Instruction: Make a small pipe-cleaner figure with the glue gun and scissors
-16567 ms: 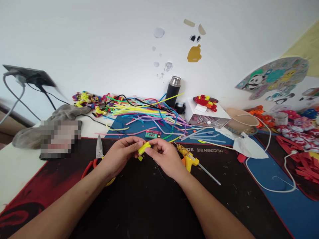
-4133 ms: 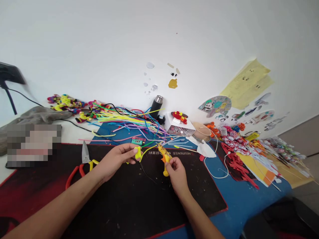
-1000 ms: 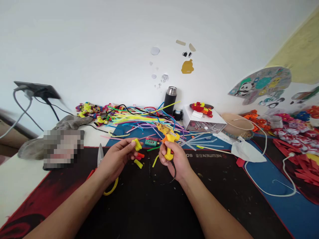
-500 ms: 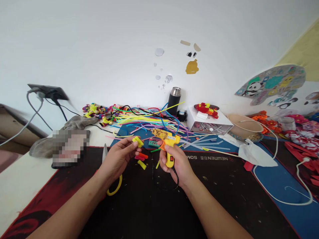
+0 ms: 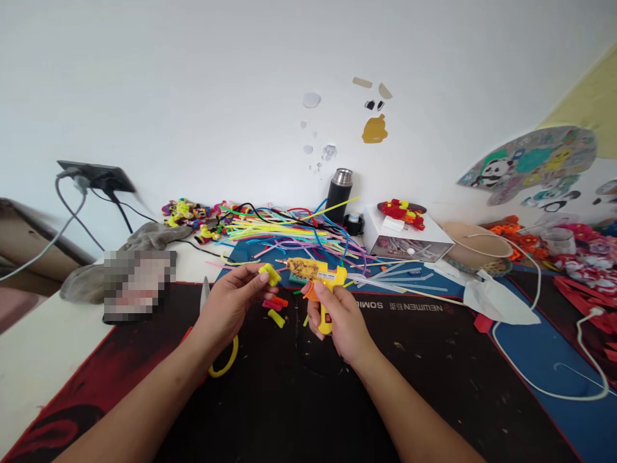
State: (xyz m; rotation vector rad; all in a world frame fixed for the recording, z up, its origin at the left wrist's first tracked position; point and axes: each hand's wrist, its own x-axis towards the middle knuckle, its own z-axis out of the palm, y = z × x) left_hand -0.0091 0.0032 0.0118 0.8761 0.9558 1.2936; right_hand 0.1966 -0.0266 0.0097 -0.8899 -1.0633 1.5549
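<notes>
Between the thumb and fingers of my left hand [image 5: 241, 289] is a small yellow fuzzy piece [image 5: 270, 275], seemingly folded pipe cleaner. My right hand [image 5: 344, 315] is closed around the handle of a yellow hot glue gun [image 5: 308, 270] with an orange trigger. Its nozzle points left, close to the yellow piece; I cannot tell if they touch. A clear glue stick [image 5: 371, 283] sticks out of the gun's back. Below the hands lie another yellow piece [image 5: 276, 318] and red-orange and pink pieces [image 5: 276, 302]. Scissors with a yellow-lined handle [image 5: 224, 366] lie partly under my left forearm.
Behind the hands spreads a pile of coloured pipe cleaners [image 5: 289, 228]. A black thermos [image 5: 340, 193] and a white box [image 5: 409, 238] stand near the wall. To the right are a beige bowl [image 5: 475, 244] and a white cable [image 5: 554, 392]. A power strip [image 5: 96, 175] is at left.
The glue gun has tipped toward level, its nozzle now pointing left by the yellow piece. My left hand still holds that piece, nearly in the same place.
</notes>
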